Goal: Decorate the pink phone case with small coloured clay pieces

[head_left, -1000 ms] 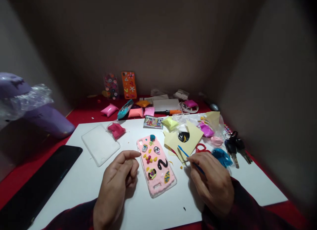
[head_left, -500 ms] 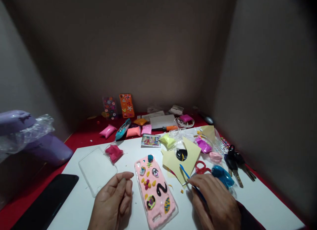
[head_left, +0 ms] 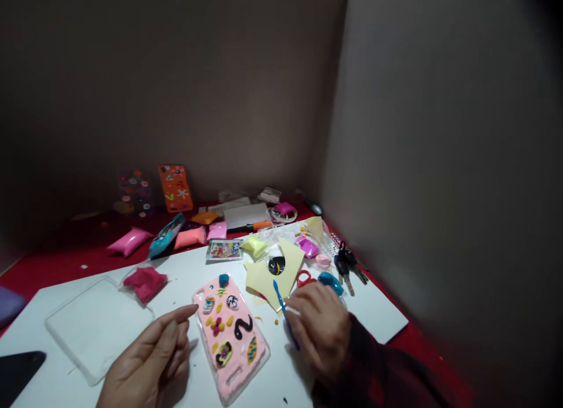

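Observation:
A phone case covered in pink clay lies on the white board, with small clay shapes on top: a black squiggle, yellow petals, a teal blob and patterned pieces. My left hand is just left of it, thumb pressed to the bent index finger; whatever is between them, if anything, is hidden. In my right hand, right of the case, is a blue modelling tool, its flat end pointing away. Beyond that hand lies yellow paper bearing a black clay disc with a yellow mark. Small yellow crumbs lie near the paper.
A clear case and a magenta clay packet lie left. Red scissors, a teal packet and keys lie right. Behind are several clay packets, a teal cutter and an upright orange case.
The view has swung right, so the board and its contents appear farther left. My right hand still grips the blue tool, and my left hand stays pinched beside the pink case.

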`<state>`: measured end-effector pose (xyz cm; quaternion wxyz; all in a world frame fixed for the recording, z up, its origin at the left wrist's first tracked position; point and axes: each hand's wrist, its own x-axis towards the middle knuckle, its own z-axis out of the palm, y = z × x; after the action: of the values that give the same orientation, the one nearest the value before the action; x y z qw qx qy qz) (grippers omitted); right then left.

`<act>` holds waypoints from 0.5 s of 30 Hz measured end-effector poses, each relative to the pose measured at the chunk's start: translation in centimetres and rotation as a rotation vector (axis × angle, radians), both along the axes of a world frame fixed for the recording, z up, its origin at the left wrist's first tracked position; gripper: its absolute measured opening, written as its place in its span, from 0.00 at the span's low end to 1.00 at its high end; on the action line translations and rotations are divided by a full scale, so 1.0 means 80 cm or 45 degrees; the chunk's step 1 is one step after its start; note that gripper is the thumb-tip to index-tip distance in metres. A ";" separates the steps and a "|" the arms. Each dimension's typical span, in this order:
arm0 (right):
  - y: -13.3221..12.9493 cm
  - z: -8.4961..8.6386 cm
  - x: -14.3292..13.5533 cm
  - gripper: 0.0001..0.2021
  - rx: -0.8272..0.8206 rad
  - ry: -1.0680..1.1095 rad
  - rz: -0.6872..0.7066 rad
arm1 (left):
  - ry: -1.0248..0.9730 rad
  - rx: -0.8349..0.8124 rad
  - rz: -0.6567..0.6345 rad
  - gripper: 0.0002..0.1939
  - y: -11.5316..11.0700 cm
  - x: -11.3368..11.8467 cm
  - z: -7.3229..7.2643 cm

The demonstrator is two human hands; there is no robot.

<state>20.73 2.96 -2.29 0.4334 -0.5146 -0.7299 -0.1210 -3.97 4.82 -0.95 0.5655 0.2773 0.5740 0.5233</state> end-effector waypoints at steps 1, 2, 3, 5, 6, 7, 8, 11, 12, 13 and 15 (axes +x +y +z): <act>0.002 0.002 0.010 0.07 0.084 0.038 -0.076 | 0.012 0.051 -0.042 0.31 -0.001 0.000 0.001; 0.004 0.003 0.022 0.07 0.140 0.085 -0.165 | 0.026 0.109 -0.082 0.30 -0.003 0.001 0.001; 0.005 0.004 0.034 0.06 0.185 0.130 -0.253 | 0.043 0.159 -0.109 0.28 -0.005 0.001 0.002; 0.007 0.003 0.058 0.05 0.219 0.185 -0.400 | 0.093 0.192 -0.139 0.24 -0.010 0.002 0.001; 0.007 0.002 0.067 0.05 0.201 0.194 -0.450 | 0.117 0.170 -0.154 0.23 -0.012 0.001 0.000; 0.007 0.001 0.075 0.06 0.167 0.190 -0.478 | 0.130 0.136 -0.168 0.22 -0.014 0.001 -0.002; 0.006 -0.001 0.081 0.07 0.127 0.184 -0.509 | 0.138 0.098 -0.181 0.22 -0.015 0.001 -0.004; 0.006 -0.004 0.091 0.11 -0.014 0.156 -0.617 | 0.165 0.054 -0.226 0.23 -0.016 -0.001 -0.011; 0.007 -0.005 0.093 0.12 -0.060 0.145 -0.646 | 0.173 0.069 -0.232 0.23 -0.016 -0.002 -0.013; 0.008 -0.006 0.095 0.13 -0.103 0.132 -0.658 | 0.183 0.092 -0.235 0.24 -0.017 -0.002 -0.015; 0.010 -0.007 0.097 0.14 -0.178 0.106 -0.639 | 0.198 0.147 -0.223 0.23 -0.019 0.000 -0.014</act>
<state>28.48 3.78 -2.86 0.3829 -0.7128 -0.5674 -0.1528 -4.00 3.32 -2.11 0.5458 0.3983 0.5587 0.4810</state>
